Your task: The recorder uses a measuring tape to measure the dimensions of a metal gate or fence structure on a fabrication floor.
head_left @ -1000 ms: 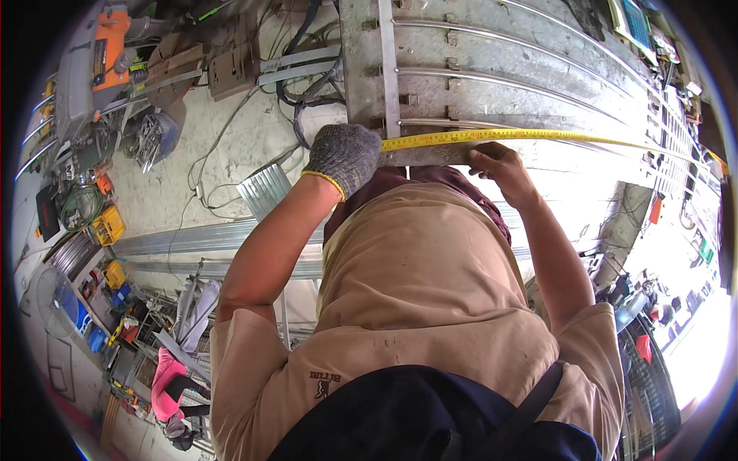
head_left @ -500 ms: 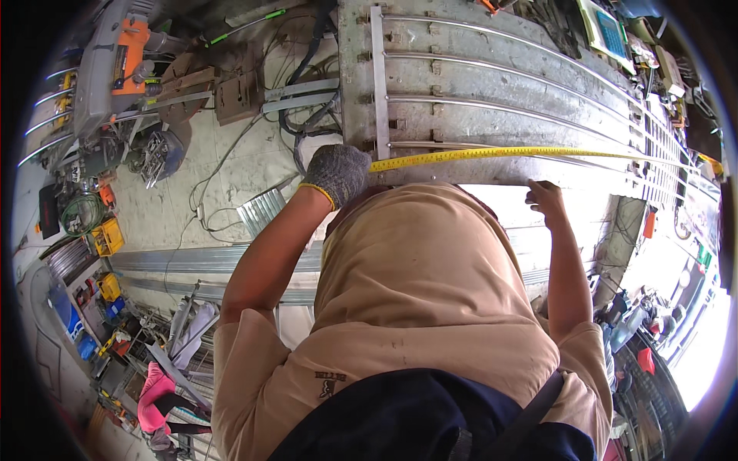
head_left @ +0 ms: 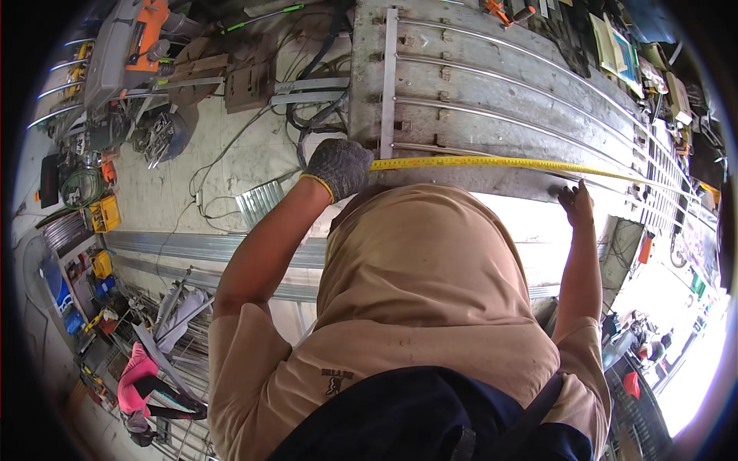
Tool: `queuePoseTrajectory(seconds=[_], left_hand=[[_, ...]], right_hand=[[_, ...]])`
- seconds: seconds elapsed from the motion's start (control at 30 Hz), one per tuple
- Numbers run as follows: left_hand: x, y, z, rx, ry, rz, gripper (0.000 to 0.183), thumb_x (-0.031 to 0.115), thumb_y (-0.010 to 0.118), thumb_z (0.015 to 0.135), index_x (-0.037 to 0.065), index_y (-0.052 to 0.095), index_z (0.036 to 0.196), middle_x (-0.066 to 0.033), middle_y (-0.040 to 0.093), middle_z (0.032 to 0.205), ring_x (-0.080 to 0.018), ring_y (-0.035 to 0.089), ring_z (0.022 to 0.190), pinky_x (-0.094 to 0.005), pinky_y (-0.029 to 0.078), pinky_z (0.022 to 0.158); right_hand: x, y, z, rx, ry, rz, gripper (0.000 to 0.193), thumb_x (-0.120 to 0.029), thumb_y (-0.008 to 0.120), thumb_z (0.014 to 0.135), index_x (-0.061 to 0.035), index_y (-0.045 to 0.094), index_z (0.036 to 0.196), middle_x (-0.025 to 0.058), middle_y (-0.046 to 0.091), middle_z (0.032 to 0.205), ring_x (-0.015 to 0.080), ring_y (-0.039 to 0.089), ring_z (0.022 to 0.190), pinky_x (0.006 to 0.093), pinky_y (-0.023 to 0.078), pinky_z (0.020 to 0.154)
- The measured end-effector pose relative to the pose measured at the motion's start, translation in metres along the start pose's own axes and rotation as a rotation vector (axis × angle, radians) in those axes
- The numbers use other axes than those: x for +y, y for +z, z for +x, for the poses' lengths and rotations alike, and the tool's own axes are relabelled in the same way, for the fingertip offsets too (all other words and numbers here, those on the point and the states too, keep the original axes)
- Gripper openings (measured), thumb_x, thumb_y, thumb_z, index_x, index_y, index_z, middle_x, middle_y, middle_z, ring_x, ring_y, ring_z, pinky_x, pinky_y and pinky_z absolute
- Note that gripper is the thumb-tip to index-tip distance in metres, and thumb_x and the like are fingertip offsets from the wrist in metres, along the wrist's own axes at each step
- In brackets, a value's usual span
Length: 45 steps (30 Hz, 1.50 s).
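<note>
A yellow tape measure (head_left: 461,162) stretches from left to right across the near side of a steel workbench (head_left: 477,88). My left hand (head_left: 337,169), in a dark grey knitted glove with a yellow cuff, is closed around the tape's left end; what lies inside the fist is hidden. My right hand (head_left: 578,206) is bare, fingers apart, just below the tape at the bench's near edge. One finger points up toward the tape, and I cannot tell whether it touches. Beyond the tape lies a grille of long round metal rods (head_left: 507,117) joined to a flat bar (head_left: 389,84).
An orange-and-grey machine (head_left: 146,38) stands at the far left. Black cables (head_left: 304,115) run beside the bench. Long metal channels (head_left: 215,250) lie on the floor at left. A person in pink (head_left: 134,384) is at lower left. An orange clamp (head_left: 498,11) sits at the bench's far side.
My right hand has moved to the right along the bench edge. The left hand stays at the tape's left end. The whole view has shifted slightly.
</note>
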<state>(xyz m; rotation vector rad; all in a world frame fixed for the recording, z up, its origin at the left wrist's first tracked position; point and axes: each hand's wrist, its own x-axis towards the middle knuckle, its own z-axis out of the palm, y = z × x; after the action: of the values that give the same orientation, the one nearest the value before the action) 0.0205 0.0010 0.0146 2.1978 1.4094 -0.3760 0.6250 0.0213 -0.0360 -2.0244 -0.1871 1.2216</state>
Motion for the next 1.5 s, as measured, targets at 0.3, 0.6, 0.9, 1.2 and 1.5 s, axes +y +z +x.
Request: queuePoseTrajectory(seconds=[0.3,0.6,0.9,1.2,1.5], left_hand=[[0.001,-0.001,0.001,-0.038,0.004,0.045,0.023,0.023,0.056,0.087,0.009,0.072,0.095,-0.0161,0.073,0.092,-0.0346,0.072,0.086,-0.0491,0.056,0.076],[0.0,-0.006,0.001,-0.039,0.013,0.039,0.022,0.024,0.058,0.086,0.009,0.072,0.094,-0.0165,0.073,0.092,-0.0346,0.072,0.086,-0.0487,0.056,0.076],[0.003,-0.008,0.003,-0.051,-0.018,0.027,0.02,0.025,0.06,0.085,0.01,0.071,0.094,-0.015,0.071,0.092,-0.0342,0.071,0.087,-0.0484,0.056,0.077],[0.002,-0.011,0.008,-0.058,0.006,0.024,0.02,0.026,0.063,0.085,0.009,0.069,0.093,-0.0126,0.07,0.091,-0.0332,0.07,0.085,-0.0475,0.056,0.076],[0.002,-0.004,0.007,0.018,0.024,0.051,0.019,0.026,0.066,0.082,0.01,0.069,0.09,-0.0123,0.07,0.089,-0.0332,0.07,0.085,-0.047,0.056,0.077]], right_hand=[[0.0,0.027,0.017,-0.077,-0.076,-0.072,0.031,-0.027,0.054,0.105,0.0034,0.06,0.107,0.0094,0.063,0.087,0.0172,0.061,0.071,0.0294,0.053,0.058],[-0.005,0.029,0.006,-0.02,-0.111,-0.087,0.035,-0.026,0.056,0.103,0.0072,0.06,0.113,0.0149,0.068,0.083,0.022,0.066,0.063,0.031,0.054,0.051],[-0.03,-0.039,0.074,0.083,-0.099,0.261,0.058,-0.034,0.042,0.108,0.0043,0.027,0.15,0.0267,0.057,0.13,0.0415,0.065,0.109,0.0441,0.06,0.088],[-0.018,-0.067,0.163,0.216,-0.19,0.429,0.037,-0.029,0.031,0.112,-0.0032,0.035,0.139,0.0151,0.055,0.115,0.0348,0.064,0.098,0.0512,0.057,0.088],[-0.012,-0.083,0.171,0.164,-0.178,0.405,0.035,-0.02,0.038,0.11,0.0061,0.039,0.132,0.0214,0.057,0.13,0.0357,0.062,0.112,0.0468,0.061,0.089]])
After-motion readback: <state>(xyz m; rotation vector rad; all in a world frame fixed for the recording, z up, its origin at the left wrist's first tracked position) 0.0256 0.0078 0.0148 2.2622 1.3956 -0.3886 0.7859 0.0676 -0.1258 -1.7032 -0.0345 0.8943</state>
